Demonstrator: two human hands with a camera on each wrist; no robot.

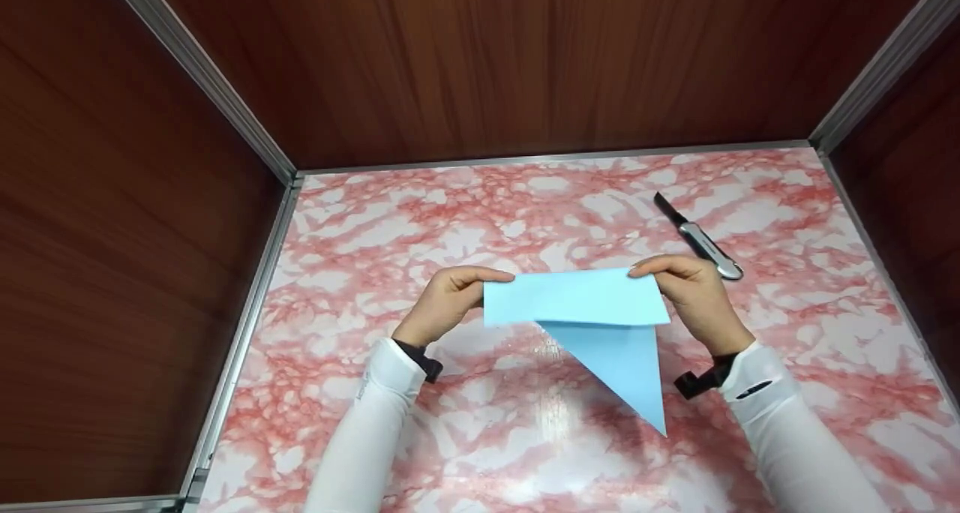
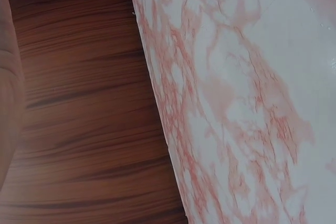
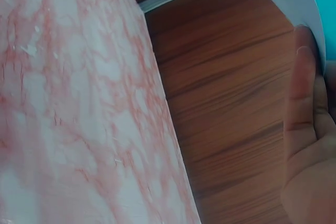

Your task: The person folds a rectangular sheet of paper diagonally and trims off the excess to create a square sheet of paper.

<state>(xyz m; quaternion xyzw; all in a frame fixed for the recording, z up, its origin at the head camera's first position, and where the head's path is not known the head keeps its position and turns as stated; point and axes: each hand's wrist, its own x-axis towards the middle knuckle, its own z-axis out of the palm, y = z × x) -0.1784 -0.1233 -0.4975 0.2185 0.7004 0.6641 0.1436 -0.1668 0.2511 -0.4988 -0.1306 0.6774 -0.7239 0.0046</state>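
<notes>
Paper sheet [image 1: 574,297], light blue, folded: one piece, held up above the worktop [image 1: 480,453]. A straight band is formed along its far side; from beneath this, a triangular part is hung toward the near side, point down. Contact between that point and the worktop cannot be told.

Left hand [image 1: 446,297]: by it the sheet's far left corner is pinched. Right hand [image 1: 694,297]: by it the sheet's far right corner is pinched.

White sleeves [image 1: 367,423], two, and dark wrist straps [image 1: 421,361], two: seen on the sheet's near side.

Cutter knife [image 1: 697,237], dark blade, grey handle: laid on the worktop beyond the sheet's right end.

Back panel [image 1: 480,63], brown wood-grain: set upright, well beyond the sheet. Left panel [image 1: 127,258], matching: set to the sheet's left.
</notes>
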